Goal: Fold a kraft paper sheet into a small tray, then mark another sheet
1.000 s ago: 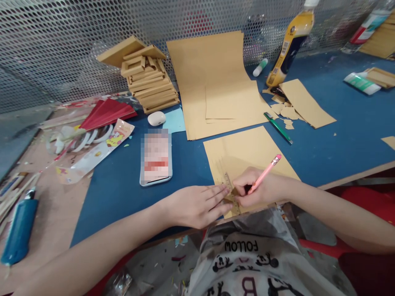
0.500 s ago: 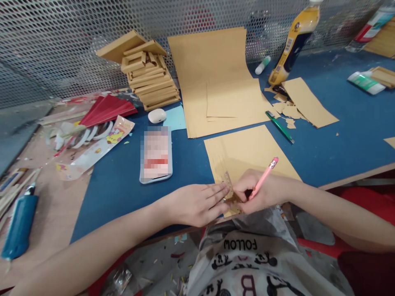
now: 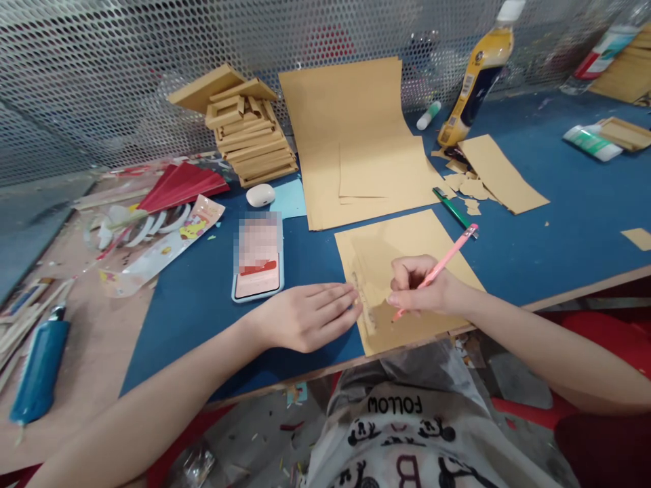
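Note:
A sheet of tan card (image 3: 407,244) lies at the table's front edge. My left hand (image 3: 315,315) is stretched flat, its fingertips on the card's left edge beside a small clear ruler (image 3: 367,312). The ruler is hard to make out against the card; I cannot tell whether the fingers press on it. Faint pencil lines run near it. My right hand (image 3: 420,285) is closed around a pink pencil (image 3: 452,252), with the tip low near the card, to the right of the ruler.
A phone (image 3: 258,278) lies left of the card. Behind are larger tan sheets (image 3: 350,102), stacked card frames (image 3: 259,149), a green cutter (image 3: 452,207), paper scraps (image 3: 470,186) and a yellow bottle (image 3: 475,85). A blue glue gun (image 3: 41,369) lies far left.
My right hand has lifted off the ruler and moved slightly right and up, turning the pencil tip toward the card. My left hand has drawn back left, uncovering more of the ruler.

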Demonstrator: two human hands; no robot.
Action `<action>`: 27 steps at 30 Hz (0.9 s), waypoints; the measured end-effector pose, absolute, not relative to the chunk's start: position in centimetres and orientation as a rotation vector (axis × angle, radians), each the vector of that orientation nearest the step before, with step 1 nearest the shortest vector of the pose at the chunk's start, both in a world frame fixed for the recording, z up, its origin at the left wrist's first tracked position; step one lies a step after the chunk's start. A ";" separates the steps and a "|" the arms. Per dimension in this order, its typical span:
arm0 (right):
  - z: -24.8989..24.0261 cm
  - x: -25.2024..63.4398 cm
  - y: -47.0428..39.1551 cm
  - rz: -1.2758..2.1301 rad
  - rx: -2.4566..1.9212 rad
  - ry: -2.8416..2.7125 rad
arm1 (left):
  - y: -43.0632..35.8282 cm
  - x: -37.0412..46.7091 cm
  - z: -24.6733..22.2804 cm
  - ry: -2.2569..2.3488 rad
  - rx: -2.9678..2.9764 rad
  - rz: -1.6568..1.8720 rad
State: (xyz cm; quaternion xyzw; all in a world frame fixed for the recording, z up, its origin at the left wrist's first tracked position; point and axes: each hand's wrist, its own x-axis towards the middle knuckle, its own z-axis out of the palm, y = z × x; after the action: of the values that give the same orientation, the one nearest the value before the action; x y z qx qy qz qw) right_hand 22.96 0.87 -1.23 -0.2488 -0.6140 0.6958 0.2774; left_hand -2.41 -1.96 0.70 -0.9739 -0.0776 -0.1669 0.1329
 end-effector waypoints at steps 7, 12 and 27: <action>0.1 22.8 1.4 1.759 -0.746 -1.460 | -1.8 -2.9 0.5 -0.480 -2.617 -0.622; 0.4 23.1 1.9 1.633 -0.839 -1.302 | -1.7 -2.9 0.2 -0.688 -2.460 -0.601; 2.9 23.8 10.4 0.454 -1.129 -2.385 | -1.8 -2.0 0.0 -0.574 -2.750 -0.255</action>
State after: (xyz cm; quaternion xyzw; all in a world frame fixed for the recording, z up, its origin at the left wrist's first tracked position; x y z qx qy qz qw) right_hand 23.75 10.40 2.87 -0.4104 -0.8669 0.1651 0.2299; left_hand -1.97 -1.78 -0.03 -0.9624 -0.2010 -0.0892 0.1594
